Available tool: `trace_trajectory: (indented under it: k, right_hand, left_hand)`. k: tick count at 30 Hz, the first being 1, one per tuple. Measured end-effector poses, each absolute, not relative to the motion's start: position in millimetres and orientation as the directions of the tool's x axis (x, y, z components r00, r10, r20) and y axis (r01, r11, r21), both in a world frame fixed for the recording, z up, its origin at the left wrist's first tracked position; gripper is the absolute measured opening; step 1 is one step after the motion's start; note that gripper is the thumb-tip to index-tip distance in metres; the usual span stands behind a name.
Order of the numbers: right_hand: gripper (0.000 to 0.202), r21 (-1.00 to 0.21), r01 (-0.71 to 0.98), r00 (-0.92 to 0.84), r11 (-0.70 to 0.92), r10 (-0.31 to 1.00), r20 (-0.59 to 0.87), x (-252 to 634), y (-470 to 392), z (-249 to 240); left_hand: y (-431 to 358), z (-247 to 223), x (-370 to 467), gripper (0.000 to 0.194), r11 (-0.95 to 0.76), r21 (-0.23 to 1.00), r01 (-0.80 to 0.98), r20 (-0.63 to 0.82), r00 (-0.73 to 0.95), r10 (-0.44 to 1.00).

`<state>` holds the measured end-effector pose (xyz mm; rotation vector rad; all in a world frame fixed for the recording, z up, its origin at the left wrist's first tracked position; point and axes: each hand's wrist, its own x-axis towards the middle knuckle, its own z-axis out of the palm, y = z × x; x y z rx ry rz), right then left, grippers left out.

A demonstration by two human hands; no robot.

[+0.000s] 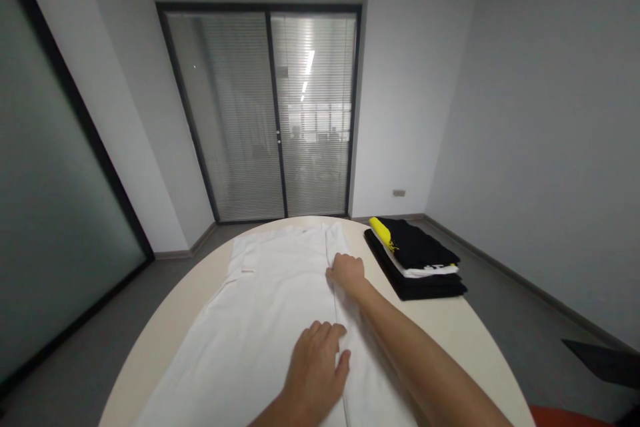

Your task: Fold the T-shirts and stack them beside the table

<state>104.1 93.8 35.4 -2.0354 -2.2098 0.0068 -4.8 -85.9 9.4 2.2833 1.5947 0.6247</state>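
A white garment [270, 320] lies spread over the round table [165, 317], with a lengthwise fold line along its right part. Near the bottom middle, my left hand [317, 360] rests on the cloth beside that line, its thumb and fingers apart. Farther up and to the right, my right hand [347, 272] has its fingers curled closed on the garment at the fold. My right forearm crosses the right part of the cloth.
A stack of folded black clothes [417, 247], with white and yellow parts showing, sits at the table's right back edge. Beyond the table are a glass door with blinds [320, 173] and walls. A dark object [605, 361] is at the far right.
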Motion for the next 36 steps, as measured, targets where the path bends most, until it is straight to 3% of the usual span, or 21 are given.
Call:
trace_trajectory:
  k: [6,10,13,18,21,27,30,36]
  right_hand:
    - [0.032,-0.153,0.987,-0.039,0.055,0.994,0.105,103.0,98.0,42.1]
    - [0.03,-0.324,0.935,-0.088,0.145,0.979,0.182,107.1,99.3,46.8]
    - [0.026,-0.394,0.891,-0.183,0.226,0.973,0.144,107.2,96.4,42.2]
    - [0.04,-0.225,0.947,-0.214,0.228,0.973,0.086,98.3,88.8,36.3]
    - [0.043,-0.159,0.969,-0.179,0.188,0.981,0.073,90.3,90.0,37.6]
    - [0.037,-0.086,0.961,-0.243,0.264,0.949,0.201,79.2,106.4,32.5]
    - [0.033,-0.059,0.951,-0.287,0.304,0.936,0.201,74.0,114.3,29.3]
    - [0.036,-0.058,0.969,-0.228,0.239,0.961,0.157,60.5,136.3,29.8]
  left_hand:
    - [-83.5,11.2,-3.5,0.031,-0.305,0.566,0.766,0.146,0.271,0.952]
    - [-84.6,13.6,-7.8,0.028,-0.297,0.621,0.725,0.214,0.208,0.954]
    - [-86.3,16.0,-12.8,0.031,-0.284,0.619,0.732,0.215,0.19,0.958]
    - [-89.7,18.7,-14.1,0.016,-0.259,0.512,0.819,0.168,0.201,0.965]
    - [-90.8,17.2,-11.6,0.023,-0.242,0.467,0.851,0.136,0.201,0.97]
    - [-88.7,7.5,-10.5,0.027,-0.277,0.488,0.828,0.127,0.247,0.961]
    - [-85.2,4.6,-13.0,0.022,-0.318,0.499,0.806,0.139,0.288,0.947]
    - [-74.5,2.9,-20.8,0.015,-0.394,0.537,0.746,0.154,0.372,0.915]
